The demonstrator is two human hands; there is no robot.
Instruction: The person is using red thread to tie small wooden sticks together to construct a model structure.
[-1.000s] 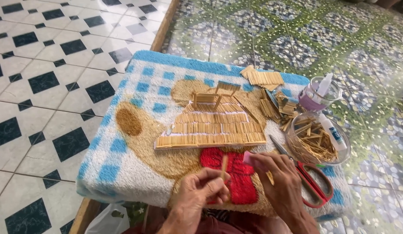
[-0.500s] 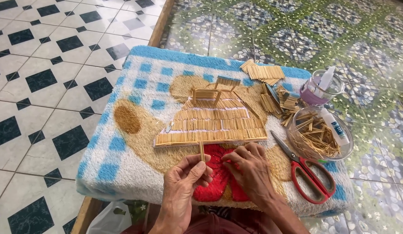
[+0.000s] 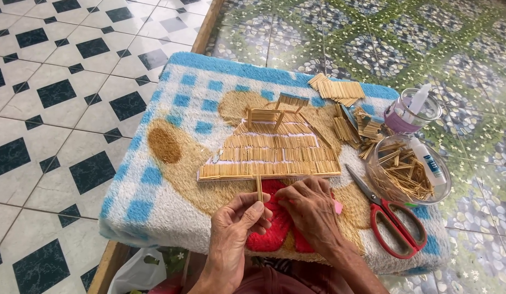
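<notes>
- Left hand (image 3: 236, 226): thumb and fingers pinch a thin wooden stick (image 3: 259, 189), held upright so that its upper end meets the lower edge of the stick roof panel (image 3: 272, 152); the grip sits low on the stick, which leaves the joint in sight.
- Right hand (image 3: 310, 209): fingertips close together just beside the stick, apparently steadying it; whether they grip anything themselves cannot be told. A pink object shows at the hand's far edge.
- Roof panel: layered rows of sticks, lying flat on the blue-checked towel (image 3: 171, 109), whose pile likely keeps the piece from sliding.
- Red-handled scissors (image 3: 392, 218): lying open on the towel, near the right hand.
- Clear bowl (image 3: 408, 171): holds loose sticks and a small glue bottle (image 3: 427, 160), within reach.
- Cut stick bundles (image 3: 337, 90): lie beyond the panel.
</notes>
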